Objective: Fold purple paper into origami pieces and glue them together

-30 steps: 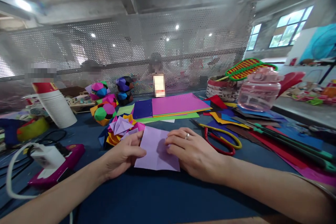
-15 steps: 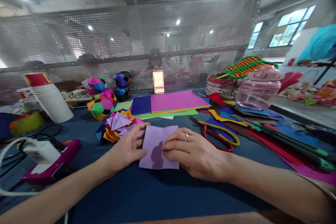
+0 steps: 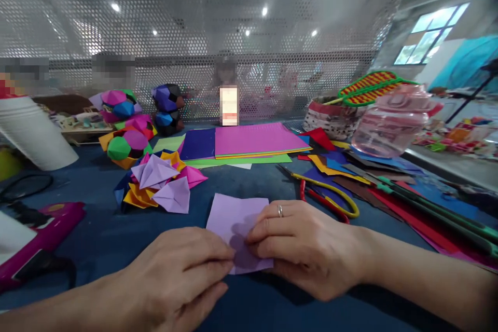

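L hand [image 3: 182, 264] moved to sheet's [image 3: 231, 212] 7 o'clock corner; R hand [image 3: 307, 244] overlaps more, 4 o'clock side. Hands apart, both touching; pinch/press, can't tell. Sheet squarish, on worktop [image 3: 249, 303], L's 2 o'clock, R's 9.

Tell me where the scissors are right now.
In the head view, the scissors lie right of centre, just beyond the right hand and nearer than the bottle.

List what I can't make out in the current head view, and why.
Head view:
Purple sheet, lower left corner: hidden by the left hand.
Red scissor handle, part: behind the right hand.
White cups: cut off by the left edge.
Magenta power strip: cut off there too.
Pale upright thing: details pixelated.
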`<state>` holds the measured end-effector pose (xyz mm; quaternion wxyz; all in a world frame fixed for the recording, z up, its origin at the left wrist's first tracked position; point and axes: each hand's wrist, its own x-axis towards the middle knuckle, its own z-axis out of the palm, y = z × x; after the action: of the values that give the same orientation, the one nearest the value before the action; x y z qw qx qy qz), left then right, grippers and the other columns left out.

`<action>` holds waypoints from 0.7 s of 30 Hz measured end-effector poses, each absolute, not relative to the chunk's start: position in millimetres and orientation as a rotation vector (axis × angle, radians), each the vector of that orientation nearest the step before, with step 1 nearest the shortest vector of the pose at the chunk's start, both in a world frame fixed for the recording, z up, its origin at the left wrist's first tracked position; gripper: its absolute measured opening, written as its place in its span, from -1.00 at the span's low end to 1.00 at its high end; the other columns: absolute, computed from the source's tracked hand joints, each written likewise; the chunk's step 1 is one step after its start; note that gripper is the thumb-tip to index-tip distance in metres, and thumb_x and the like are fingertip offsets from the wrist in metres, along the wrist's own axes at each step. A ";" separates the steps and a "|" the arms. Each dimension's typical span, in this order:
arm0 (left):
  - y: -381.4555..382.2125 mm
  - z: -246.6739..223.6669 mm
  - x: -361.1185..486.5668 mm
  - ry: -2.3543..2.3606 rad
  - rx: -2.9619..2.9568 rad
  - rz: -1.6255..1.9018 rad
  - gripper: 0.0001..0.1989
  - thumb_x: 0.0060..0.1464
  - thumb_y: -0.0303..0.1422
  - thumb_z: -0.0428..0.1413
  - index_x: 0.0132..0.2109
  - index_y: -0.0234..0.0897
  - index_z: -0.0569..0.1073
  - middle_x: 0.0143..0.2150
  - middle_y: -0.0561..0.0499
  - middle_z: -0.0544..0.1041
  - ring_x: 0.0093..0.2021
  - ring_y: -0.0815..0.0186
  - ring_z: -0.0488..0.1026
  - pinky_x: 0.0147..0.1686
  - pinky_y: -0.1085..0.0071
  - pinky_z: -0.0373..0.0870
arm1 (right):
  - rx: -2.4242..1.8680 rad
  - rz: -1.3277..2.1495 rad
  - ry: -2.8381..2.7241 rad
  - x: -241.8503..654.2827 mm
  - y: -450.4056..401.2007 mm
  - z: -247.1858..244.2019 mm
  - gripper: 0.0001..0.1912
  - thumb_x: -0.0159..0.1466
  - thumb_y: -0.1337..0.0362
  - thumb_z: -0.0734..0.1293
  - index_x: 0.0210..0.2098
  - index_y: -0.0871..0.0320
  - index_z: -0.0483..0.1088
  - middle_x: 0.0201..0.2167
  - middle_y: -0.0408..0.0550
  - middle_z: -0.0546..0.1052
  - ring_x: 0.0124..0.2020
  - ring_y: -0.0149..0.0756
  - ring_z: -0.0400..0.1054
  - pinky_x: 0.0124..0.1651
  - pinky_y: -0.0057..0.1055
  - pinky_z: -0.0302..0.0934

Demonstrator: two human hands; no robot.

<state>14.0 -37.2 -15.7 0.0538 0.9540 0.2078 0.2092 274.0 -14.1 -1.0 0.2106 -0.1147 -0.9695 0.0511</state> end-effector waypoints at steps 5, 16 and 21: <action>-39.9 -21.6 17.7 0.662 2.847 0.657 -0.56 0.14 -0.44 0.14 0.14 0.01 0.45 -0.14 0.03 0.65 -0.17 0.14 0.58 -0.14 0.31 0.52 | -0.433 0.253 -2.730 274.0 -17.3 3.2 -0.85 0.33 0.39 0.20 -0.23 0.15 0.40 -0.34 0.00 0.56 -0.28 -0.25 0.44 -0.19 -0.31 0.31; -34.9 -19.4 21.7 0.607 2.771 0.696 -0.58 0.10 -0.32 0.19 0.13 -0.04 0.47 -0.11 -0.05 0.63 -0.13 0.08 0.55 -0.04 0.26 0.47 | -0.554 0.440 -2.657 272.8 -17.4 7.9 -0.95 0.31 0.38 0.25 -0.27 0.12 0.32 -0.38 -0.07 0.49 -0.34 -0.30 0.37 -0.22 -0.36 0.24; -30.6 -24.7 21.6 0.538 2.864 0.743 -0.71 0.18 -0.31 0.12 0.04 -0.15 0.52 -0.11 -0.06 0.62 -0.11 0.19 0.54 -0.02 0.38 0.46 | -0.754 0.558 -2.521 272.4 -19.6 5.8 -0.96 0.33 0.31 0.29 -0.29 0.11 0.35 -0.40 -0.14 0.49 -0.35 -0.37 0.34 -0.24 -0.41 0.20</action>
<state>21.6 -30.6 -24.7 0.0673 0.9501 0.1785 0.2466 272.4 -19.6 5.8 0.2238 -0.2732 -0.9134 0.2023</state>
